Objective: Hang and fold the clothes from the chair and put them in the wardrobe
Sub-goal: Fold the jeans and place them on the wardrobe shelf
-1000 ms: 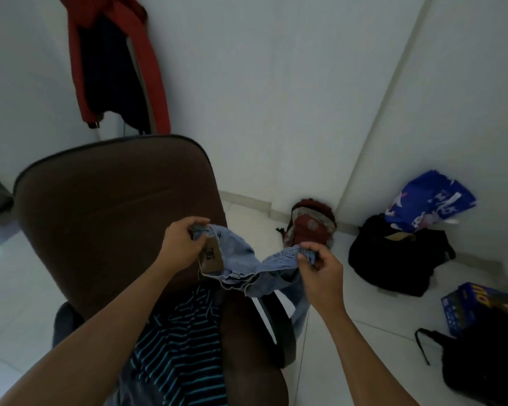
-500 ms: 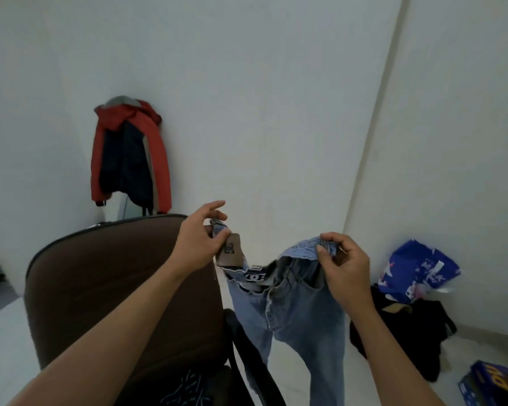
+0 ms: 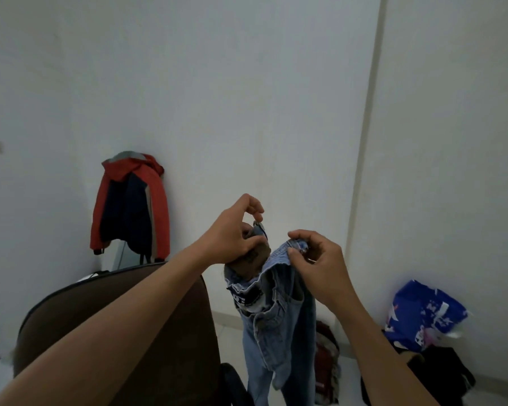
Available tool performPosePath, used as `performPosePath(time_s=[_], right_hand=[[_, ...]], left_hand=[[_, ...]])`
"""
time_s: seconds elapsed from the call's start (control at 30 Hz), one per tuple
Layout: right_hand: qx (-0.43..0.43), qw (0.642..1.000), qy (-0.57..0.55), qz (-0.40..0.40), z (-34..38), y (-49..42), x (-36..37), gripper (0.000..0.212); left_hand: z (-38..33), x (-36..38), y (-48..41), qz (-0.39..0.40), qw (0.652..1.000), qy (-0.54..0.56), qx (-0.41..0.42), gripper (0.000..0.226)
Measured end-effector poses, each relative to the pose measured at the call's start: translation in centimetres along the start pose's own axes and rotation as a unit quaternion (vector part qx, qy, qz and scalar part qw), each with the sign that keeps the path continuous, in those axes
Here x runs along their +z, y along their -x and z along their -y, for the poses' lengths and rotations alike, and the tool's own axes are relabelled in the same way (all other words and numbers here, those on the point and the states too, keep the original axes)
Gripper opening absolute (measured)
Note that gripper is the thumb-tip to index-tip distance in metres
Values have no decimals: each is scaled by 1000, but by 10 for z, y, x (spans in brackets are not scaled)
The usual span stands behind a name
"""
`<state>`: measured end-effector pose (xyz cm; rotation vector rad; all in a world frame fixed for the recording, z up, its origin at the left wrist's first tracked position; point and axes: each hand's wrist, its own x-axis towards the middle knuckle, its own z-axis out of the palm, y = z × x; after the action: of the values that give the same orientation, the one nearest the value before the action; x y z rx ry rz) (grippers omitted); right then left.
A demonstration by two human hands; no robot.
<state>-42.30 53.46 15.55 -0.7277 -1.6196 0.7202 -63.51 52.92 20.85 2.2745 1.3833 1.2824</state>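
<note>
Both arms bare, reaching forward and up from the lower corners, forearms converging toward centre. Left hand point(image 3: 235, 230): wrist bent, fingers curled down, thumb and forefinger pinched on the jeans point(image 3: 272, 315) waistband at its upper left, remaining fingers wrapped over the brown patch. Right hand point(image 3: 316, 259): back of hand facing the camera, fingers curled in, thumb and fingertips pinching the waistband's right side. Hands near each other, not touching, left slightly higher.
</note>
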Motion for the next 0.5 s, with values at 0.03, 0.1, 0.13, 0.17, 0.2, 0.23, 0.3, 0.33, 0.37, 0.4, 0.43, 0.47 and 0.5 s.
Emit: performPosePath(time_s=[0.03,0.1,0.13,0.17,0.2,0.23,0.3,0.33,0.37,0.4,0.43,0.47,0.5], right_hand=[[8,1000,-6,5,2,-1,1,25],[23,1000,-13,14,6,-2,4,26],[30,999,-18,19,8,-2,4,28],[38,999,-28,27,9,-3,4,31],[45,997,-39,42,9,-3,2,36],[48,995,-48,68,9,-4,-2,45],[51,987,-68,133,7,-4,-8,69],[50,984,-75,152,7,-5,-9,76],[43,984,-76,152,8,-5,-9,77],[34,987,-71,137,10,-6,-8,72],[23,991,-64,113,13,-7,-5,64],[13,994,-62,86,16,-7,-2,57],[3,996,-61,61,17,-7,0,51]], left_hand=[[-2,1,-1,3,1000,7,3,45],[-7,3,-4,11,1000,21,9,42],[-10,3,-4,14,999,27,9,41],[-11,4,-5,16,999,34,7,40],[-12,4,-6,14,999,41,6,39],[-13,4,-6,10,999,49,5,39],[-14,3,-6,5,997,71,-1,39],[-14,2,-6,4,997,81,-4,38],[-15,1,-6,5,996,92,-7,38],[-17,1,-7,11,994,104,-11,37],[-19,1,-7,19,993,119,-15,36],[-21,1,-7,27,990,136,-18,34],[-24,2,-7,32,987,156,-22,31]])
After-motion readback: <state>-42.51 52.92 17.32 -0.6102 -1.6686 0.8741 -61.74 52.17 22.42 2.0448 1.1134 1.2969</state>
